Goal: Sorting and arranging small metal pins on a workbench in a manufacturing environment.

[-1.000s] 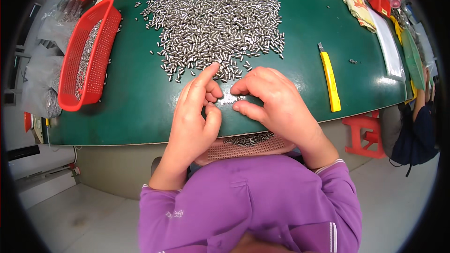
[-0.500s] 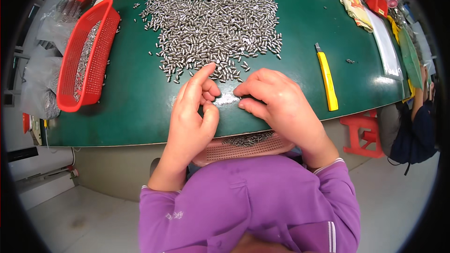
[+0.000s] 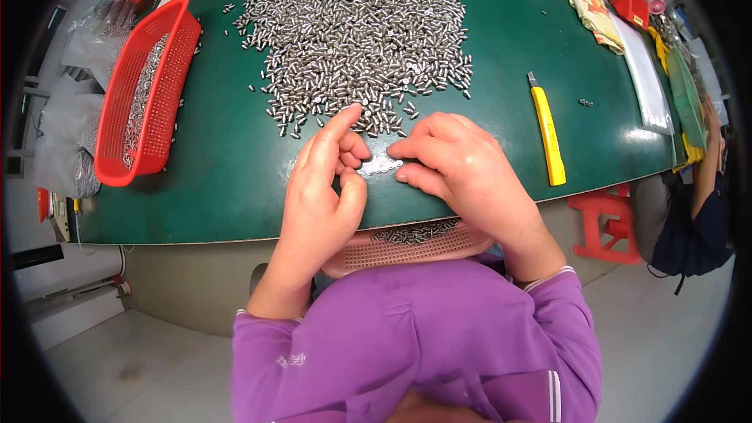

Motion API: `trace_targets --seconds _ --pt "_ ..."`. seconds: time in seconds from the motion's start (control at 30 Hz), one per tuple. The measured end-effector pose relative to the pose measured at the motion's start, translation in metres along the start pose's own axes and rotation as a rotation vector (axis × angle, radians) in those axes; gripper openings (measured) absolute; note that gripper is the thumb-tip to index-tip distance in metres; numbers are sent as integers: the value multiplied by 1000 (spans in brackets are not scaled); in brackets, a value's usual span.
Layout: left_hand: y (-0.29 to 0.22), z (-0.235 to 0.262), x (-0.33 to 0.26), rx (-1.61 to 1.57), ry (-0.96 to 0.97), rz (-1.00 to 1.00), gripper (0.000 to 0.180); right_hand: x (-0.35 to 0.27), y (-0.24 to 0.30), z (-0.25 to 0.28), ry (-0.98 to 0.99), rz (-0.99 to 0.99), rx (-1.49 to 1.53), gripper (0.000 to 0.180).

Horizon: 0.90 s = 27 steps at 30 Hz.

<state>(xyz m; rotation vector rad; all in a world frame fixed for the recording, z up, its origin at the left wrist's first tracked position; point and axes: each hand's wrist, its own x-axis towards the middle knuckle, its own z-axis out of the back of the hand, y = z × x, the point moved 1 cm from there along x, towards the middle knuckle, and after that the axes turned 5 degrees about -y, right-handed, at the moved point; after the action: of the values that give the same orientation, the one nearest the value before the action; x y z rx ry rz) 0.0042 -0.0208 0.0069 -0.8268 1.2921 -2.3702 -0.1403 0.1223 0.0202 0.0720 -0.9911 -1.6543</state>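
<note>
While both hands hover at the near edge of the table, I log a small cluster of metal pins [image 3: 381,165] lying on the green table [image 3: 235,180] in the gap between my fingertips. Left hand [image 3: 325,188]: index finger stretched forward to the pile's near fringe, thumb and middle finger curled inward just short of the cluster, not closed on anything that I can see. Right hand [image 3: 458,168]: fingers bent and pressed together, tips touching the cluster's right side; whether a pin is pinched beneath them I cannot tell. Change since a second ago: the hands have hardly shifted, the left index has lifted and reached a little further forward, and the cluster has stayed between the fingertips; I judge the gathering of this handful unfinished. Just beyond the fingertips: large heap of loose pins [image 3: 364,31]. Below the wrists, at the table edge: pink perforated tray [image 3: 407,247] holding a few pins. Far to the left of the left hand: red mesh basket [image 3: 145,98], partly filled. To the right of the right hand: yellow utility knife [image 3: 547,129]. Further right: another person's arm [image 3: 705,164].
</note>
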Motion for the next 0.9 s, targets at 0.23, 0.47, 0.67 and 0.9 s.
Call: trace_targets --seconds 0.23,0.47,0.67,0.9 --pt "6 -1 -2 -91 -31 6 66 1 3 1 35 -43 -10 33" --pt "8 1 -2 -158 -103 86 62 7 13 -18 29 72 -8 23" --pt "4 0 0 -175 -106 103 61 -4 17 -11 110 61 -7 19" --pt "-1 -6 -2 153 -106 -13 61 -26 23 17 195 49 115 23"
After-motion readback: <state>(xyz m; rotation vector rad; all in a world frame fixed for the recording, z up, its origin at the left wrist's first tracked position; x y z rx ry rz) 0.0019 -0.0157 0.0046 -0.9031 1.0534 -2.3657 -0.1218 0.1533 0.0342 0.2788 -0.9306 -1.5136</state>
